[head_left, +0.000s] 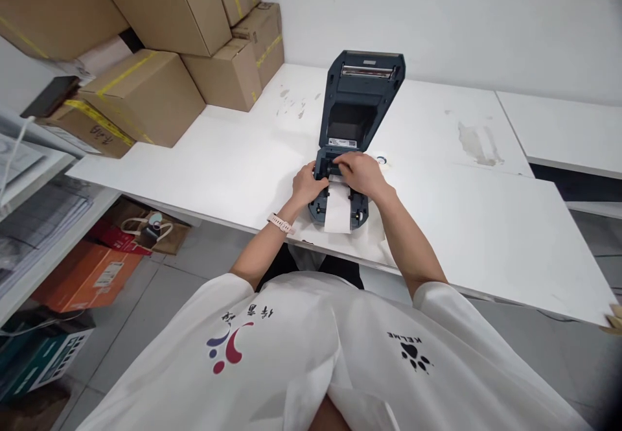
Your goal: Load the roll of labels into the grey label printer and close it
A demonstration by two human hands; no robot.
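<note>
A dark label printer [360, 126] stands on the white table with its lid raised and leaning back. A strip of white label paper [338, 209] runs out of its base toward me and hangs over the front. My left hand [308, 185] is closed around the left side of the base, thumb on the inner edge, outer fingers partly hidden. Inside the open compartment, my right hand [359, 172] reaches over from the right with bent fingers pressed together near the paper's far end. What those fingertips hold is hidden.
Brown cardboard boxes [146, 94] with yellow tape are stacked at the table's back left. A round white item [382, 159] lies just right of the printer. Below left, an orange box [90, 275] stands on the floor beside a shelf. The white table [451, 223] continues rightward.
</note>
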